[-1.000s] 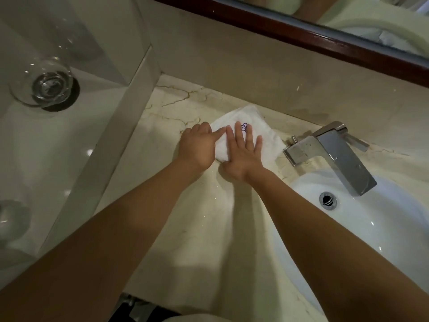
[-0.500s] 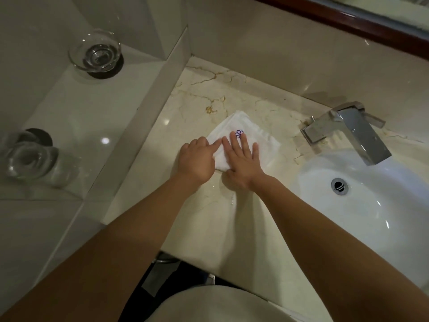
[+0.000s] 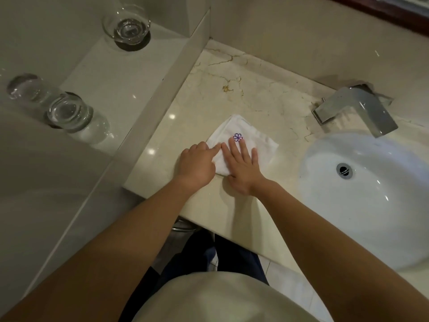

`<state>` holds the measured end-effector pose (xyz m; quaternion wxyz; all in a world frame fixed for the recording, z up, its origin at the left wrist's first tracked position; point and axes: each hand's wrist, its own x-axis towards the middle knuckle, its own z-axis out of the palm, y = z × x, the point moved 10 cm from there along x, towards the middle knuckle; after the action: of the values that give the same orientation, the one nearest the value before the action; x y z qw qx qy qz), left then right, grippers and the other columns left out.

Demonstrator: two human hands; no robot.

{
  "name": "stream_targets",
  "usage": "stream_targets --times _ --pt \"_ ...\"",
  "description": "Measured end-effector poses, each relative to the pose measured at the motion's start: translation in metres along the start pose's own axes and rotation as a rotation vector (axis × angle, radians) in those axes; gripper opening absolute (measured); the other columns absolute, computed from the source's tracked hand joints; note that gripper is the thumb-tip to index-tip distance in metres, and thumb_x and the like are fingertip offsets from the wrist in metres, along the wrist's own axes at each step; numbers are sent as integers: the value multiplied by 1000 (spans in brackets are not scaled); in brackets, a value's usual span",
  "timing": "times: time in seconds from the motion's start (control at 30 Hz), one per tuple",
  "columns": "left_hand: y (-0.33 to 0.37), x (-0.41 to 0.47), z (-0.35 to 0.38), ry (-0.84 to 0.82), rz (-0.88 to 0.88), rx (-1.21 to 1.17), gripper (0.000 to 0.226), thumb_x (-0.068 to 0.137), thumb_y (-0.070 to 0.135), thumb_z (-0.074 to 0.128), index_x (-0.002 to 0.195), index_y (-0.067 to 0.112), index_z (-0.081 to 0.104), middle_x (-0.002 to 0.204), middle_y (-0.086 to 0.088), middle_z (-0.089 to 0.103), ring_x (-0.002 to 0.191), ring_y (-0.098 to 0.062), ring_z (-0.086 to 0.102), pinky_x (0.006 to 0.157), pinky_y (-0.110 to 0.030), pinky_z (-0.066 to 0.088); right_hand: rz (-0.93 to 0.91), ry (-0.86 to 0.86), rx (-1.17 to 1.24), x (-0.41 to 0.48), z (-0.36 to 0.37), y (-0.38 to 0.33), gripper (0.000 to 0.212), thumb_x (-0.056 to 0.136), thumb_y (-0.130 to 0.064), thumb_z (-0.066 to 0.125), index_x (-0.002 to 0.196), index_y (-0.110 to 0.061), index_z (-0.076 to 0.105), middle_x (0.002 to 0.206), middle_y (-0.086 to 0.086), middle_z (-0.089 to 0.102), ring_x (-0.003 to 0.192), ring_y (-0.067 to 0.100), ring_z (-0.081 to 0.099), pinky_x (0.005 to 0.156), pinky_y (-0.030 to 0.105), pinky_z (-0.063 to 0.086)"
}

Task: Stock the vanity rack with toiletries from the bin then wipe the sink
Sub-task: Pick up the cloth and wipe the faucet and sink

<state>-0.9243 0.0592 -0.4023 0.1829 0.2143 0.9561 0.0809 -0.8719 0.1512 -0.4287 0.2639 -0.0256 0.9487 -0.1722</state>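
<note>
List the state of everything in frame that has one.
washcloth: folded, lying flat on the countertop
left hand: index finger straight, touching the washcloth's edge
right hand: flat, fingers spread, pressing on the washcloth
faucet: no water running
basin: no standing water
far glass: standing on a dark coaster
near glass: standing on a dark coaster

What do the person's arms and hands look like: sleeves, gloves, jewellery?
The left hand and right hand are bare: no gloves, rings or watch visible. The left forearm and right forearm are bare too, no sleeves in view. A pale top shows at the bottom edge.
</note>
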Motion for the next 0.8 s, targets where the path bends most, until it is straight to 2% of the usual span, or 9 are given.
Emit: stream_targets --times 0.27,0.43,0.67,0.8 --pt "1 -32 11 -2 -35 0 59 94 28 47 150 32 28 127 -5 50 115 -24 49 93 -35 36 -39 -28 -6 -25 19 -9 83 91 -11 37 151 -27 -19 158 -1 -28 143 24 -32 112 48 -22" --pt "4 -61 20 0 -117 10 58 95 29 45 150 31 27 130 -5 49 116 -25 49 94 -36 36 -123 -58 -58 -41 32 -14 83 92 -10 36 151 -26 -20 158 0 -29 142 25 -33 111 48 -23" --pt "15 -115 43 -2 -237 -22 58 96 28 46 150 30 26 130 -7 49 115 -26 49 94 -37 37 -232 -98 -145 -77 58 -21 80 94 -14 36 151 -25 -19 158 0 -28 143 25 -32 111 47 -24" --pt "23 -145 57 -14 -306 -47 59 95 27 46 150 30 27 130 -9 49 117 -28 49 96 -38 36 -297 -118 -183 -102 73 -24 78 97 -22 38 152 -25 -18 158 0 -28 143 25 -31 115 50 -20"
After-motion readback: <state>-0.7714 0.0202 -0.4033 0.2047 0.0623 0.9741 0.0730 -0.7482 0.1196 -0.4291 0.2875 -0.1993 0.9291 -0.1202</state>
